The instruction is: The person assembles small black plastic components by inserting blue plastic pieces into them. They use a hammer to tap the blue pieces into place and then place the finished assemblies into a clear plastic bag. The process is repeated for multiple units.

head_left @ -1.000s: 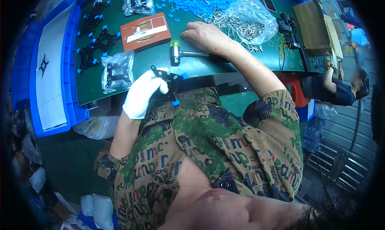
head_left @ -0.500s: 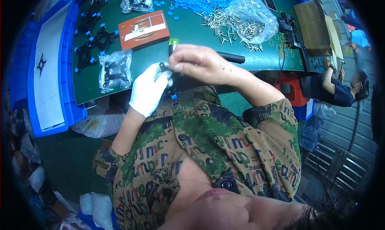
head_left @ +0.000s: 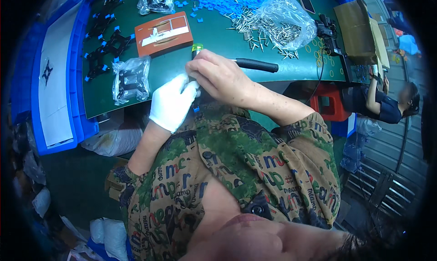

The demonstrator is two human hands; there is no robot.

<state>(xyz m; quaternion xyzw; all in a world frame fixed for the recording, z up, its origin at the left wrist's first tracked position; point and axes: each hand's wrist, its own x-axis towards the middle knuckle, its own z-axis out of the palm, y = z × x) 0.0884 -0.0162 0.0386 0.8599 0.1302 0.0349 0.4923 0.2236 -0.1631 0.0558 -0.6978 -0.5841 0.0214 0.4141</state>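
Observation:
My left hand (head_left: 172, 102), in a white glove, is closed with its fingertips curled near the table's front edge. Below its fingers a dark piece with a blue tip (head_left: 196, 109) shows; it resembles the black bracket (head_left: 119, 43) with blue-tipped arms on the table, and most of it is hidden. My bare right hand (head_left: 221, 77) meets the left fingertips, thumb and fingers pinched together. Whatever sits in that pinch is too small or covered to make out. Behind the right hand lies a mallet (head_left: 257, 64) with a black handle and a yellow-green head.
On the green table stand a red-brown box (head_left: 164, 33), a bagged black bracket (head_left: 131, 81), blue clips (head_left: 223, 2), metal pins (head_left: 250, 29) and a plastic bag of pins (head_left: 287, 22). A cardboard box (head_left: 357, 31) is at right. Beyond, a co-worker (head_left: 387, 102) sits near a red stool (head_left: 325, 102).
My right hand has turned and drawn in closer over the left fingertips, uncovering more of the mallet's handle. The dark piece glimpsed at the left fingertips is now covered.

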